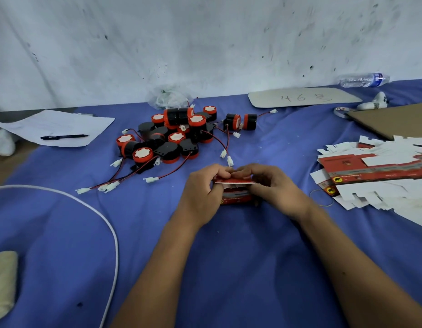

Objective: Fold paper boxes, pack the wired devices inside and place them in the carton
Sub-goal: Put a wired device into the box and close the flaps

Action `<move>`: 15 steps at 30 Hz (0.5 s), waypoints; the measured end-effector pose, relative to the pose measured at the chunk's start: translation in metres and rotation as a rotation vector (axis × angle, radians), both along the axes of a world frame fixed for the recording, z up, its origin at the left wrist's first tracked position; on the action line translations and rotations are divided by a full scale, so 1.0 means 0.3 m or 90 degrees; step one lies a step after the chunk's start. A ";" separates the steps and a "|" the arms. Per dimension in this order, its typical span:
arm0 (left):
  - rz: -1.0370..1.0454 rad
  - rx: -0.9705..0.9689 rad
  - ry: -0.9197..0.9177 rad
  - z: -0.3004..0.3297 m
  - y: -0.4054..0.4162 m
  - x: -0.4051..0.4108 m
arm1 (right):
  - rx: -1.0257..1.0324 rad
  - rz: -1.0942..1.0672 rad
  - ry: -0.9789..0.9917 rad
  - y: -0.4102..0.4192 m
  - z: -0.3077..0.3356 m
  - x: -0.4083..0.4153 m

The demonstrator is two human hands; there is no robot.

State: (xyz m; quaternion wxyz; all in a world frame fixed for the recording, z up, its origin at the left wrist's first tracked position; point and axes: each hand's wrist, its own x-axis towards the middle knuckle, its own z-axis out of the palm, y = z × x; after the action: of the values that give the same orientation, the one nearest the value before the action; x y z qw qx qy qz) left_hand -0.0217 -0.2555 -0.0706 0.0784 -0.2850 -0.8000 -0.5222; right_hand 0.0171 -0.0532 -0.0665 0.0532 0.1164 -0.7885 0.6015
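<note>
Blue cloth (229, 256); box (236, 194) between hands

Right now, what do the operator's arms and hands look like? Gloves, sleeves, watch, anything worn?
Both forearms come in bare from the bottom edge, with no sleeve in view. The left hand and right hand are bare too: no gloves, no rings, and no watch or band shows at either wrist. No cables, straps or markings sit on the arms. Fingertips are partly hidden, so nail detail cannot be told.

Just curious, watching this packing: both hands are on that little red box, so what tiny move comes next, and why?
Probably tuck the top flap shut: both hands grip the red box, and their fingers pinch its raised flap.
</note>
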 end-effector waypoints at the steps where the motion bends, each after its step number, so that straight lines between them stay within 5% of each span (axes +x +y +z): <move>1: 0.001 0.004 -0.020 0.002 -0.005 0.003 | 0.013 0.023 -0.007 0.012 0.006 0.005; 7: -0.040 0.068 -0.132 0.007 -0.028 0.026 | 0.097 -0.051 0.051 -0.014 0.011 0.016; 15: -0.027 -0.006 -0.073 -0.015 -0.059 0.001 | 0.253 -0.060 0.187 -0.025 0.008 -0.004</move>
State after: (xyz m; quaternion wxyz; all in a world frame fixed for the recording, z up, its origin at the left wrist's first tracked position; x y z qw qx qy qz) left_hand -0.0215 -0.2732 -0.0751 0.0202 -0.2719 -0.7994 -0.5354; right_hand 0.0160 -0.0608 -0.0641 0.1711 0.1738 -0.8797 0.4081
